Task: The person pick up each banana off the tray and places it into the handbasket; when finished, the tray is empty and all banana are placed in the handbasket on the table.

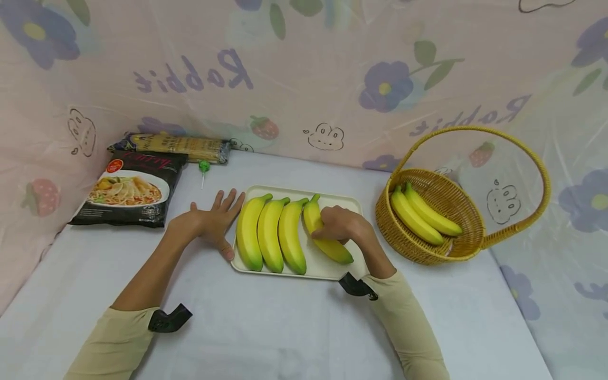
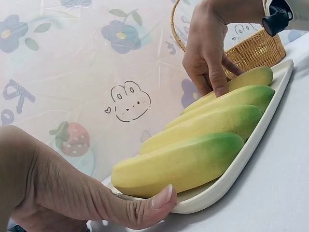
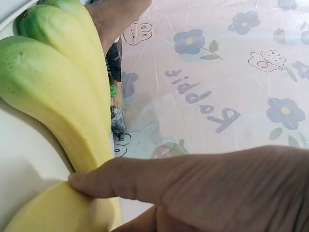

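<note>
Bananas (image 1: 269,235), three of them, lie side by side on a pale tray (image 1: 315,268), stems away from the person, all curving the same way; nested like that, I'd say, they take up little room. A fourth banana (image 1: 338,252) lies at a slant to their right, apart from its neighbour along most of its length, its tip towards the near right corner. The right hand (image 1: 339,224) grasps it around the upper middle, probably because a hold there lets its angle be adjusted easily.

Nothing is held in the left hand (image 1: 214,221): its fingers are spread at the tray's left end, perhaps to steady it. From the left wrist, its thumb (image 2: 145,205) shows against the raised corner of the rim, a contact hard to judge from above. That low view also brings out the rim's height, but hides the stems.

The right wrist view gives the grasping thumb laid along the fourth banana's top; whether the fruit bears fully on the tray I cannot tell. Only the head view looks into the wicker basket (image 1: 396,240), where two more bananas (image 1: 417,217) rest; from the left wrist just its outer wall and handle show.
</note>
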Motion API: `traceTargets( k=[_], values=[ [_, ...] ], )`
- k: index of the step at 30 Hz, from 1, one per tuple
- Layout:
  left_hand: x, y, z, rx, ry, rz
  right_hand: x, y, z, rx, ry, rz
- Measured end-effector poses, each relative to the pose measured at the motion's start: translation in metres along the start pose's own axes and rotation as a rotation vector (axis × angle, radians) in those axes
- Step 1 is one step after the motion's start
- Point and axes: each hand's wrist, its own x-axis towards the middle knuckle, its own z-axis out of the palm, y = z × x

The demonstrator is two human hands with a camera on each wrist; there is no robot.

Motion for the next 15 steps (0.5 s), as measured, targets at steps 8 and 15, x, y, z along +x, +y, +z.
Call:
traceTargets(
  k=[8,15],
  values=[
    [0.000,0.000,0.000,0.005,-0.001,0.004,-0.003,0.008,-0.007,0.042,0.051,-0.024],
    [-0.010,0.009,-0.004,-0.005,-0.006,-0.001,-0.014,0.012,-0.013,0.141,0.147,-0.102]
  ],
)
